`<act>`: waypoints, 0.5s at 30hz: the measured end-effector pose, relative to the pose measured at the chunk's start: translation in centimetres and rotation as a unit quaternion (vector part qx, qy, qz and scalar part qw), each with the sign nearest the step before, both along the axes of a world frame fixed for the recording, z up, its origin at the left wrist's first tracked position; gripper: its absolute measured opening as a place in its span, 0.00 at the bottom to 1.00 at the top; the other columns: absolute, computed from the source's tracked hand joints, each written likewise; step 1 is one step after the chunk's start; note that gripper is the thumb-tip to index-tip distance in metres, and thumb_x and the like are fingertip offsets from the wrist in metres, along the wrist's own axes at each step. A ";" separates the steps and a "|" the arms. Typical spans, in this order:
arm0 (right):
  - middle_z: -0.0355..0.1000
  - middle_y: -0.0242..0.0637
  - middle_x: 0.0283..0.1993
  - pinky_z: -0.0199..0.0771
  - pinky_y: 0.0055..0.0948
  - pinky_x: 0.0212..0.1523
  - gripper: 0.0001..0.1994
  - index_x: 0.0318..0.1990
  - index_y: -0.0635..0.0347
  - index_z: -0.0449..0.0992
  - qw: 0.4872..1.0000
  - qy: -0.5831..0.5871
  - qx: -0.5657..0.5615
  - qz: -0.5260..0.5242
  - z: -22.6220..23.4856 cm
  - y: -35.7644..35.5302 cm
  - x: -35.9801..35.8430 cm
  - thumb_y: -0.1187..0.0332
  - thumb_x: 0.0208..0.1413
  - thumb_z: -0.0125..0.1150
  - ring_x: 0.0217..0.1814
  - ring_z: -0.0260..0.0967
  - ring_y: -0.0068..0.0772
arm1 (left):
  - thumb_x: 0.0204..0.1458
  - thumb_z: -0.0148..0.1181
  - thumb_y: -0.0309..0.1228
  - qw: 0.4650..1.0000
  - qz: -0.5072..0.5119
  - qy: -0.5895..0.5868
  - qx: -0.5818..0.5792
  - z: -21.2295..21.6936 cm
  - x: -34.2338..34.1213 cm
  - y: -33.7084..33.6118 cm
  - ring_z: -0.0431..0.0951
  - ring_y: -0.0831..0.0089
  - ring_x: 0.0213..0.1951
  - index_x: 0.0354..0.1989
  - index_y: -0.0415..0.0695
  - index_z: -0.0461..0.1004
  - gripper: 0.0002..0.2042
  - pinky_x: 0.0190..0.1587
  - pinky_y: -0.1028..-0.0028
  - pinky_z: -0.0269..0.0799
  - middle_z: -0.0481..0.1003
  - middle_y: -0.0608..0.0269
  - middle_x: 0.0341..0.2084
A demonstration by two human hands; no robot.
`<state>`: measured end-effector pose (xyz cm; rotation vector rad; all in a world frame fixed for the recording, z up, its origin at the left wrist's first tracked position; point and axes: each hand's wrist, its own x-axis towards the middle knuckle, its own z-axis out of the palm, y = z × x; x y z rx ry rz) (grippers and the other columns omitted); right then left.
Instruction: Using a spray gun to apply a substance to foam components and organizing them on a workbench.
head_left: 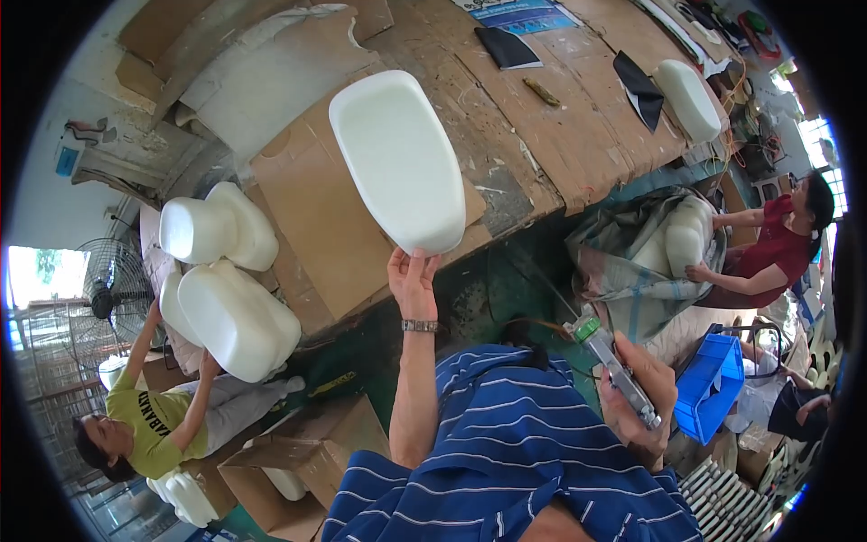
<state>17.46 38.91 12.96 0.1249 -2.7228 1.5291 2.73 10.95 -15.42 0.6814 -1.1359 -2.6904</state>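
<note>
Above the cardboard-covered table is a large white moulded piece [399, 158], oblong with rounded corners and a raised rim. My left hand [414, 278], with a bracelet at the wrist, grips its near end, fingers at the edge; the fingers' far sides are hidden. In my right hand [643, 397] is a slim grey metal hand tool [623, 372] with a green end, held near my right side. A thin cord seems to run to the green end; the tool's exact kind cannot be made out.
The cardboard-covered table [506, 135] bears black sheets [506, 48] and another white piece [686, 99]. At left, a person in a yellow shirt [153, 429] handles stacked white pieces [239, 321]. Rightward, a person in red [768, 262] handles white pieces near a blue crate [711, 387]. A cardboard box [298, 465] stands lower left.
</note>
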 end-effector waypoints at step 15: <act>0.77 0.45 0.38 0.73 0.28 0.39 0.29 0.62 0.71 0.73 0.998 0.058 0.007 -0.030 0.5 0.4 -1.6 0.75 0.50 0.67 0.35 0.76 0.37 | 0.58 0.67 0.26 1.000 0.007 0.003 0.006 0.5 -0.1 0.3 0.77 0.66 0.53 0.59 0.38 0.62 0.24 0.54 0.62 0.82 0.72 0.55 0.52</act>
